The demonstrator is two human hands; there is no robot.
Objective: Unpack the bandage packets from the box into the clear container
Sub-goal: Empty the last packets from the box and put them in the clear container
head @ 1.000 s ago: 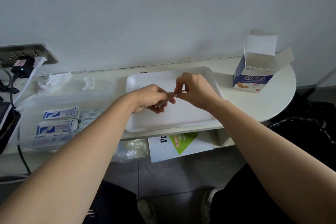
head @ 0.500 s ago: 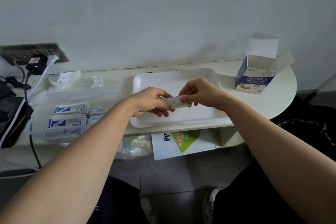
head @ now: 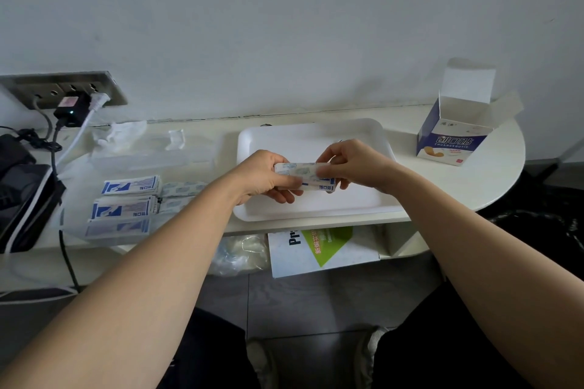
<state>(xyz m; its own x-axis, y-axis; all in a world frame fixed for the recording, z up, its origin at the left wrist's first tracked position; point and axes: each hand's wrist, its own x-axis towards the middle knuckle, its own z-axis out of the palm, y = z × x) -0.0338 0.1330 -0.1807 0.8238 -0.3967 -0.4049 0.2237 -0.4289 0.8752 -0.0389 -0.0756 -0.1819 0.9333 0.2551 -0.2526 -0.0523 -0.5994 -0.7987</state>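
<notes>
L hand (head: 268, 178) and R hand (head: 357, 164) each grip an end of one stack of bandage packets (head: 305, 174), fingers curled round it. The stack is held level just above the white tray (head: 316, 210); can't tell if it touches.

Progress, approx. partway: three stacks (head: 126, 208) already lie in the clear container (head: 79, 177) at the left, w/ a few loose strips (head: 180, 189) just beside them. The held stack has yet to go in. The box (head: 455, 139) stands open at the table's right end, well apart from the hands. Its inside is hidden, so what's left can't be judged.

The path left looks easy — only the tray's rim lies between hands and container. The container's near side is filling up, so the free space is prob. further back. Black bag (head: 22, 196) and cables (head: 60, 142) sit near its left side, and a crumpled wrapper (head: 121, 133) lies behind it, none in the way.
</notes>
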